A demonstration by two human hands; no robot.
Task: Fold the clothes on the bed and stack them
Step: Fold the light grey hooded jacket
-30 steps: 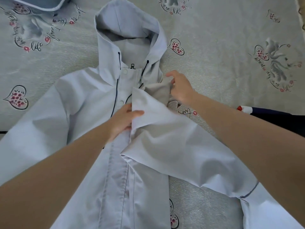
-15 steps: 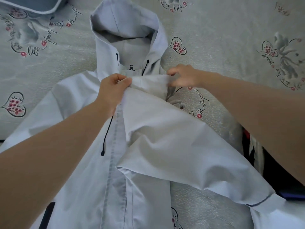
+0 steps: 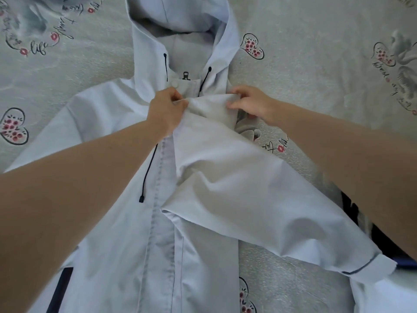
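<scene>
A pale blue hooded jacket [image 3: 108, 222] lies face up on the bed, hood [image 3: 180, 16] at the top. Its right side is folded in over the chest, with the sleeve [image 3: 259, 211] trailing down to the right, cuff near the lower right edge. My left hand [image 3: 165, 109] pinches the upper left corner of the folded panel, just below the collar snap. My right hand [image 3: 250, 100] pinches the panel's upper right corner at the shoulder. A dark drawstring [image 3: 146, 175] hangs down the front.
The bed sheet [image 3: 316, 64] is grey with printed hearts and script. A dark garment [image 3: 383, 240] lies at the right edge, partly under my right forearm. A white piece of cloth [image 3: 388, 294] shows at the lower right corner.
My left hand moved up from the jacket's chest to the top edge of the folded panel and took hold of it. My right hand stayed at the shoulder. The fold now lies higher, near the collar.
</scene>
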